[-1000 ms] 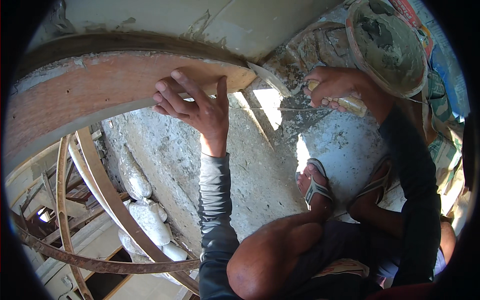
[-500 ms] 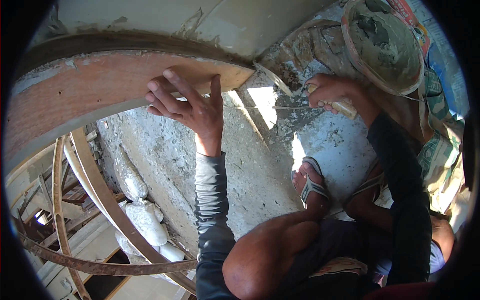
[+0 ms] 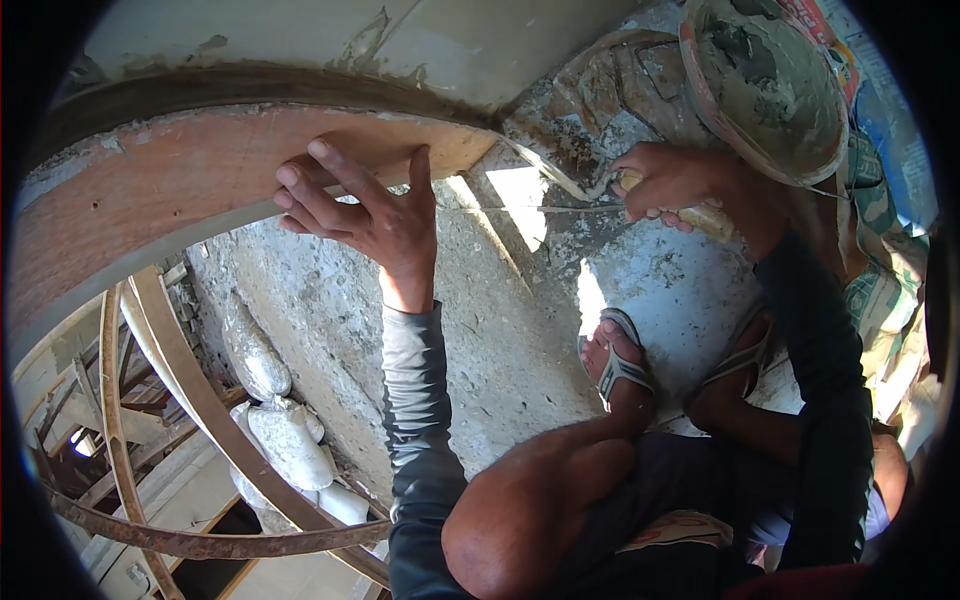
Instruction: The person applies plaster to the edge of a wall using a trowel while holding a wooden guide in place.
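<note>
My left hand [image 3: 350,210] rests on a curved plywood board [image 3: 150,190] along the upper left, fingers spread and touching it near its right end. My right hand [image 3: 670,185] is closed round a worn yellowish handle [image 3: 715,220] of a tool, right of that end. A pale, narrow strip [image 3: 540,160] runs between the board's end and my right hand; whether it belongs to the tool is hard to tell. Just beyond my right hand stands a round bucket [image 3: 760,85] with wet grey mortar inside.
A plastered wall [image 3: 330,40] rises behind the board. Curved frames [image 3: 175,380] over a drop at lower left border the rough concrete ledge [image 3: 480,330], beside white lumpy bags [image 3: 285,440]. Sacks [image 3: 880,260] lie at right; my sandalled feet [image 3: 625,370] are below my hands.
My left hand appears slightly further left along the board. My right hand has shifted a little right from half a second ago, still gripping the handle, and the pale strip sits differently.
</note>
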`<state>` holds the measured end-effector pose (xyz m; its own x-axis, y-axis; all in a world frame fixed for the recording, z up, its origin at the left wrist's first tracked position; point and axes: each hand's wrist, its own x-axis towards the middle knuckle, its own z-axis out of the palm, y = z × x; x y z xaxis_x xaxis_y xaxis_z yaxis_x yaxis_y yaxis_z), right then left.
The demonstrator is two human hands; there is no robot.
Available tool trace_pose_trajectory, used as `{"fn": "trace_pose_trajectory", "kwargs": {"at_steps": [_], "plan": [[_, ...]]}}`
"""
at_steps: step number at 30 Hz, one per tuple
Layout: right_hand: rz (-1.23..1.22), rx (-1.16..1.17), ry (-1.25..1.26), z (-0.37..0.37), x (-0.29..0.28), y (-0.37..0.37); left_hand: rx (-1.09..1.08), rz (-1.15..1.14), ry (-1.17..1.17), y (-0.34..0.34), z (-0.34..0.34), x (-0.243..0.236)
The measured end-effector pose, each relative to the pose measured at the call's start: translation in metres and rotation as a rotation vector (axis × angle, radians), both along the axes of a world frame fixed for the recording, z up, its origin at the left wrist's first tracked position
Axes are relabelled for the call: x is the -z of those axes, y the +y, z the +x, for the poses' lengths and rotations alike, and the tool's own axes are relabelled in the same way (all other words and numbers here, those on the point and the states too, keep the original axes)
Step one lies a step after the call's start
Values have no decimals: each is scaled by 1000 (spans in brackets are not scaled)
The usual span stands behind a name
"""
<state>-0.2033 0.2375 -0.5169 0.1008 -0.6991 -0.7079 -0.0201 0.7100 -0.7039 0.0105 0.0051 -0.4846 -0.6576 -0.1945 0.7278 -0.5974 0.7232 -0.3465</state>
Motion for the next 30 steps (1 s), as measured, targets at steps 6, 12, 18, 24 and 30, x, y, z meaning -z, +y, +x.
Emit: {"fn": "trace_pose_trajectory", "kwargs": {"at_steps": [6,12,18,24,30], "plan": [[59,110,-37,-1,27,-21,11,-7,3,1,-3,-2],[8,47,-26,5,10,-27,23,6,11,0,-2,1],[-113,14,18,3,-37,-12,8,-4,6,-2,1,-2],[-74,177,-14,-3,-16,10,2,-20,-3,-1,1,-4],[42,189,-102,9,40,-13,3,-5,-14,-1,-1,-3]]}}
